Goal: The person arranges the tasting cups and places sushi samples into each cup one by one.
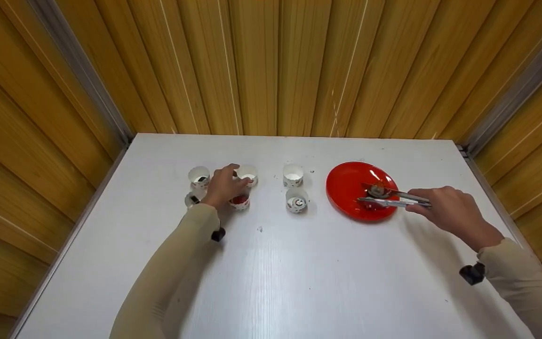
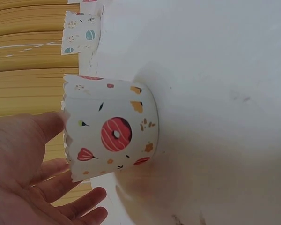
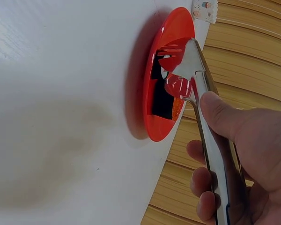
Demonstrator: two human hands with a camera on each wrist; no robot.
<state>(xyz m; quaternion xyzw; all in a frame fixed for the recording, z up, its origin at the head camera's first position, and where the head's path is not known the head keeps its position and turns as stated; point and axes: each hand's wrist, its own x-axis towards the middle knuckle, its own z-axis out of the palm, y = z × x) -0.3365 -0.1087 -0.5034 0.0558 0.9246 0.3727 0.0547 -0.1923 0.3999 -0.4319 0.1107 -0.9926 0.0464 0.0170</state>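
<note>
My left hand (image 1: pixel 225 186) reaches among white paper baking cups, its fingers spread beside the back cup (image 1: pixel 251 180). In the left wrist view, the thumb is right at the scalloped rim of a cup with a doughnut print (image 2: pixel 116 133), and the other fingers extend loosely past it. My right hand (image 1: pixel 450 212) grips metal tongs (image 3: pixel 210 136). The tips of the tongs are around a sushi roll (image 1: pixel 377 190) on a red plate (image 1: pixel 344 197). Dark seaweed wrap (image 3: pixel 163 101) and orange roe (image 3: pixel 177 108) show on the plate in the right wrist view.
Left of the hand, two cups (image 1: pixel 199 175) hold dark pieces. A cup with red contents (image 1: pixel 240 203) stands below the left hand. Two more cups (image 1: pixel 293 176) stand between the hands. Wood-patterned walls (image 1: pixel 275 70) enclose the white table (image 1: pixel 299 282) at the back and sides.
</note>
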